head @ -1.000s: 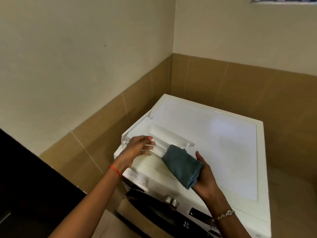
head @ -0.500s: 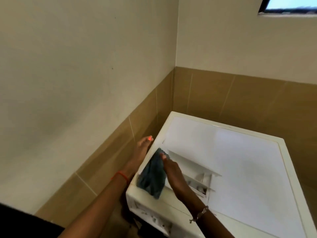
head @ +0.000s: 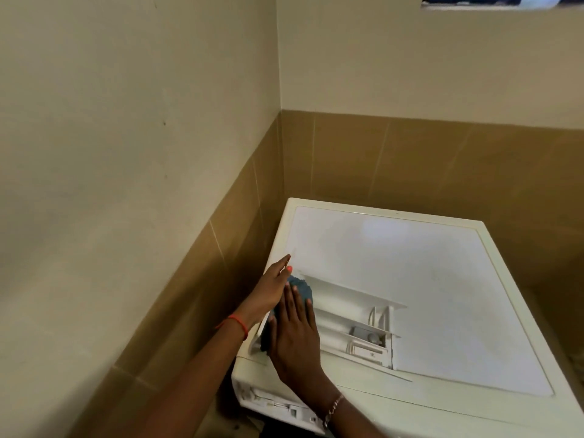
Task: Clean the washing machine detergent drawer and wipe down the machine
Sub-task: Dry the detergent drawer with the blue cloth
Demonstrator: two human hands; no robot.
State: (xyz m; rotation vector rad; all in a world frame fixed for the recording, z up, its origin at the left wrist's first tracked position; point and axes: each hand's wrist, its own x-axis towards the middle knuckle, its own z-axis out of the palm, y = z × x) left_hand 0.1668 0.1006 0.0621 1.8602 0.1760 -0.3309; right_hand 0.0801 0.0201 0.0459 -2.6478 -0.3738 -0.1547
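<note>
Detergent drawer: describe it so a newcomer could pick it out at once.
Find the white washing machine in the tiled corner. On its flat top, toward the front left, lies the detergent drawer. It is the only compartmented white tray there, and the right hand presses a blue cloth on its left end.

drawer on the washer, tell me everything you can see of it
The drawer is white plastic, lying on top of the washer near its front left corner. Long walls split it into compartments; a small grey insert sits at its right end. At its left end the right hand presses a blue cloth on it, and the left hand rests against it with straight fingers.
</note>
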